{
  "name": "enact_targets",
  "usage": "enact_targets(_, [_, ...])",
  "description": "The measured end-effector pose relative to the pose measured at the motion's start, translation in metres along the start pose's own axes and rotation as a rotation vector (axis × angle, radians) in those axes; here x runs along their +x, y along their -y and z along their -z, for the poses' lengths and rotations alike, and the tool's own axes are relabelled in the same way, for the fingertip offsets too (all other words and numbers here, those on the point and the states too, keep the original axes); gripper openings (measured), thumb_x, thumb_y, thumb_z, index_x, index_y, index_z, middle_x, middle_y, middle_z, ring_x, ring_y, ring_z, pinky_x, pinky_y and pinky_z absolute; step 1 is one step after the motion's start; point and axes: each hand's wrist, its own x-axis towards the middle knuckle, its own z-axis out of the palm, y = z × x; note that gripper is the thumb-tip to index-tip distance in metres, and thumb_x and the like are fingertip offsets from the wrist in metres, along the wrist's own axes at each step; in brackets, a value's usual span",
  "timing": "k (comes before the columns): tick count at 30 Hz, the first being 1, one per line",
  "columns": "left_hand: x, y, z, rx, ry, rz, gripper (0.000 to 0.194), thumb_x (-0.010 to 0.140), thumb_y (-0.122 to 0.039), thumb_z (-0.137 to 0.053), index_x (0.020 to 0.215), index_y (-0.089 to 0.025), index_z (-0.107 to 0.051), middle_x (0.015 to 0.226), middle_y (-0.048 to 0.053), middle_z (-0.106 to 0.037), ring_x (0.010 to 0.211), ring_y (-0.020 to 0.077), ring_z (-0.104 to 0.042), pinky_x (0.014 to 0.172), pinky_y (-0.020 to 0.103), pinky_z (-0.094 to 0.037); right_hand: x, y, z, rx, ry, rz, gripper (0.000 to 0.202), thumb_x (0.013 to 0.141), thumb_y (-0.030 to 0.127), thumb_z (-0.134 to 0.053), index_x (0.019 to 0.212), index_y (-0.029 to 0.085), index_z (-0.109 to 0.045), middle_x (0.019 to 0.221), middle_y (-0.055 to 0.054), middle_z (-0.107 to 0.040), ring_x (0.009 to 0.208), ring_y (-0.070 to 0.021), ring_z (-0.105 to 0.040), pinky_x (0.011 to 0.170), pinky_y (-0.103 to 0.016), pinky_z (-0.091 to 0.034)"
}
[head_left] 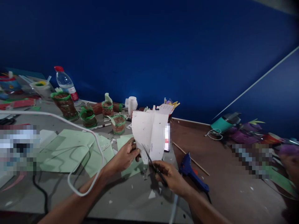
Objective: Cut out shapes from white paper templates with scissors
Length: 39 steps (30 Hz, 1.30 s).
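My left hand (pixel 129 154) pinches the lower left edge of a white sheet of paper (pixel 146 127), which stands upright and is creased down its middle. Pencil-like loops mark its lower part, and its top edge is cut unevenly. In my right hand (pixel 169 174) is a pair of dark scissors (pixel 150 158), fingers closed round the handles. One blade lies across the paper's lower edge, close to my left fingers. Pale green paper sheets (pixel 66 149) lie under and left of my left arm. A small white scrap (pixel 152 194) rests on the table below the scissors.
A blue glue gun (pixel 193 174) and a thin wooden stick (pixel 198 165) lie to the right. Brown pots with green rims (pixel 88 116) and a plastic bottle (pixel 66 82) stand at the back left. A white cable (pixel 70 180) loops above my left forearm.
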Motion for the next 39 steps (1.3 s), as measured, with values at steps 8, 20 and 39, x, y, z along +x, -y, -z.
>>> enact_targets(8, [-0.004, 0.004, -0.016, -0.181, 0.041, -0.005, 0.031, 0.075, -0.034, -0.065, 0.097, -0.018, -0.050, 0.082, 0.005, -0.058, 0.077, 0.0177, -0.058, 0.072, 0.032, -0.045, 0.009, -0.001, -0.005, -0.010, -0.197, 0.111, 0.031, 0.070, 0.036, -0.066, 0.097, 0.020, -0.062, 0.078, -0.002, -0.060, 0.067, -0.0144, -0.052, 0.061, -0.025, -0.044])
enact_targets(20, [0.000, 0.001, -0.024, -0.063, -0.130, -0.059, 0.019, 0.070, -0.029, -0.063, 0.081, -0.017, -0.053, 0.067, -0.002, -0.052, 0.061, 0.0126, -0.048, 0.061, 0.025, -0.040, 0.017, -0.021, -0.024, -0.101, -0.157, 0.197, 0.028, 0.075, 0.018, -0.052, 0.102, 0.018, -0.059, 0.085, -0.004, -0.063, 0.076, -0.0162, -0.056, 0.070, -0.026, -0.046])
enact_targets(39, [-0.006, -0.016, -0.026, 0.289, -0.068, 0.043, 0.007, 0.070, -0.022, -0.047, 0.074, -0.017, -0.046, 0.063, -0.005, -0.041, 0.056, 0.0093, -0.036, 0.053, 0.021, -0.033, 0.012, 0.000, -0.015, -0.245, -0.054, 0.182, 0.030, 0.078, 0.022, -0.053, 0.107, 0.018, -0.057, 0.083, -0.003, -0.058, 0.070, -0.0138, -0.050, 0.062, -0.023, -0.042])
